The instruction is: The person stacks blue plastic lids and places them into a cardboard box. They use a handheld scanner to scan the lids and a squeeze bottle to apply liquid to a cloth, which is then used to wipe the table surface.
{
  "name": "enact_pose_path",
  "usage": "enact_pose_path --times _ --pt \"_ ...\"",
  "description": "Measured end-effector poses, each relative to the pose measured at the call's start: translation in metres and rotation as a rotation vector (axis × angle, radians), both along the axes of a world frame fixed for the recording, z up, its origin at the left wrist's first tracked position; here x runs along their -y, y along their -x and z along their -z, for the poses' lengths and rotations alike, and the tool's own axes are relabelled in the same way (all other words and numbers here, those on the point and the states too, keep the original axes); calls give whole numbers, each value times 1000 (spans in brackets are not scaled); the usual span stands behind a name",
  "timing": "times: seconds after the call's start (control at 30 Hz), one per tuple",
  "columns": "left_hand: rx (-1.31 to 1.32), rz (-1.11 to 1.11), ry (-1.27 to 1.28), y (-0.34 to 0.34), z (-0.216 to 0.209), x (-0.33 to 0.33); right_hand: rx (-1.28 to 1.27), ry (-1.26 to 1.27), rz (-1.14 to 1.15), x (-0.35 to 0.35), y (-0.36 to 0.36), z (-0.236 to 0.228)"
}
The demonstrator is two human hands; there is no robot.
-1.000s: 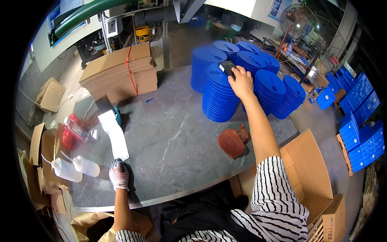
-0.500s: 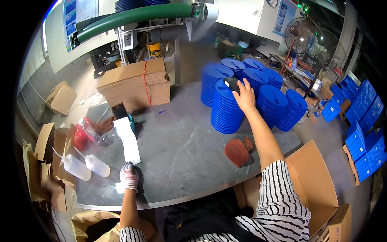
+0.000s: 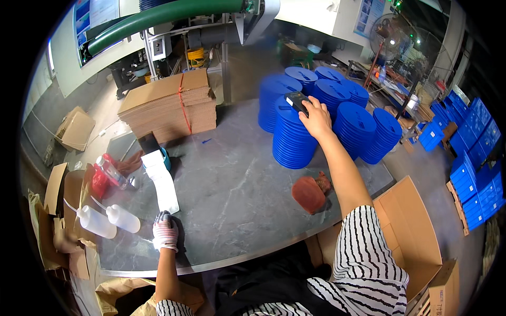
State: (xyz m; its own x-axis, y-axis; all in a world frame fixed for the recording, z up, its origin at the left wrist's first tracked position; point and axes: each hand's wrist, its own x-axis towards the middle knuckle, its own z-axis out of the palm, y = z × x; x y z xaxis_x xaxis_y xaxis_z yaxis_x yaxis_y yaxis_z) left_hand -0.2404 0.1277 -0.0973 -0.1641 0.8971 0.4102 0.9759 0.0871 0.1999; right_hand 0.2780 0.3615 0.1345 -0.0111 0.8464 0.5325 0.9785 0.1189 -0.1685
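My bare right hand (image 3: 318,118) reaches far out and grips a small black box-shaped device (image 3: 298,102) on top of a stack of round blue plastic lids (image 3: 294,139). My left hand (image 3: 165,233), in a white-and-pink knitted glove with grey fingertips, rests on the table at the near end of a white paper strip (image 3: 162,183). Its fingers are curled down and close together; their tips, and anything under them, are hidden. The strip runs back to a teal roll holder (image 3: 166,159) with a black upright piece (image 3: 149,142).
More blue stacks (image 3: 356,126) crowd around. A brown-red pad (image 3: 309,195) lies nearer on the dark table (image 3: 232,210). Squeeze bottles (image 3: 123,218) and a clear bottle (image 3: 110,171) stand left. Strapped cardboard (image 3: 168,105) is behind; an open carton (image 3: 406,226) is at right.
The view has shifted slightly. The black device has turned and now lies more across the top of the stack, with my right hand on it. My left hand stays beside the strip.
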Motion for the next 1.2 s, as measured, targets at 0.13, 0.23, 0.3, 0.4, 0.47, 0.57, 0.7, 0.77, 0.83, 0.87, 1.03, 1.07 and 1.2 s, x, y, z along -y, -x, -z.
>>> enact_pose_path --times 0.13,0.23,0.3,0.4,0.47,0.57,0.7,0.77,0.83,0.87,1.03,1.07,1.2 --pt "17 18 -7 -4 -4 0 -7 -9 -3 -1 -3 1" --pt "18 43 -6 -4 -11 -4 -16 -46 -8 0 -7 6" --pt "19 67 -52 -4 -5 -4 -26 -34 -25 0 -5 4" --pt "21 20 12 0 -1 -6 -5 -178 -51 -6 -8 12" --pt "25 26 33 0 0 -9 24 -340 -16 -5 -34 15" --pt "-10 36 -1 10 3 -6 42 -531 94 -7 -84 9" --pt "11 8 53 -3 0 -9 -15 -339 412 2 -170 7" --pt "26 -11 77 -2 0 -7 -59 -199 461 6 -188 8" --pt "40 -30 110 3 0 -7 -83 -23 502 11 -192 1" --pt "37 -40 129 5 1 -7 -79 37 509 12 -194 -1" --pt "95 39 45 -8 -14 -4 -87 164 477 27 -190 -14" --pt "96 82 -31 -5 -7 -6 -88 147 473 26 -192 -11" --pt "94 71 -14 2 -3 -8 -85 173 469 23 -197 -11"
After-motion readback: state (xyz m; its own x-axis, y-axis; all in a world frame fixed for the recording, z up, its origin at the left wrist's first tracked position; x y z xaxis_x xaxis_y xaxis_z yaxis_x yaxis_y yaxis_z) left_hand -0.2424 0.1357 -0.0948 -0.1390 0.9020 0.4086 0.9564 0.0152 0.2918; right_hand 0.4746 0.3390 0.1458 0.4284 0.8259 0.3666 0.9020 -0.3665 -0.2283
